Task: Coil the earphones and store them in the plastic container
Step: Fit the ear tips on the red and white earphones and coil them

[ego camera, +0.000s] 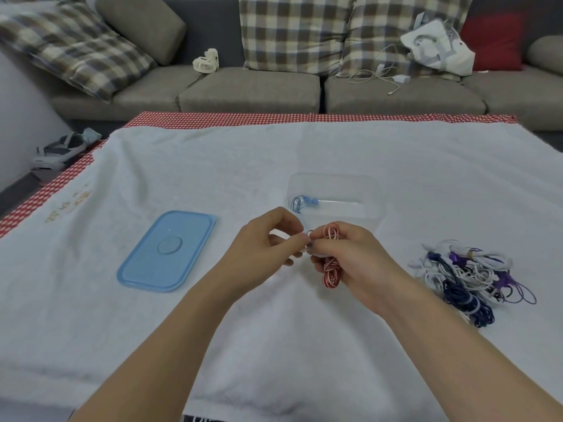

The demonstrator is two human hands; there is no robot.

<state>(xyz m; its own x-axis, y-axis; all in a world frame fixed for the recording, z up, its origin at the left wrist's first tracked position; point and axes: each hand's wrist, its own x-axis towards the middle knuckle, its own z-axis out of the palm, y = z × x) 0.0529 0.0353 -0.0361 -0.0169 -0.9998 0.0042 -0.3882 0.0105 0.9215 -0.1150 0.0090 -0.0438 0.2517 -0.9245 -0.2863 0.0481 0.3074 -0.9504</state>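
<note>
- The right hand point(350, 257) grips the red coil point(331, 254), whose long axis runs away from the person; loops stick out above and below the fist.
- The left hand point(268, 242) meets it, fingertips pinching something small at the coil's middle, probably the cord end; I cannot tell exactly.
- A heap of cords point(469, 275) lies on the desk point(274, 330) to the right.
- The lid point(167, 251) lies to the left.
- The container point(335, 196) stands open just beyond the hands, slightly right, so the right hand is nearer; blue earphones point(304, 202) lie inside.
</note>
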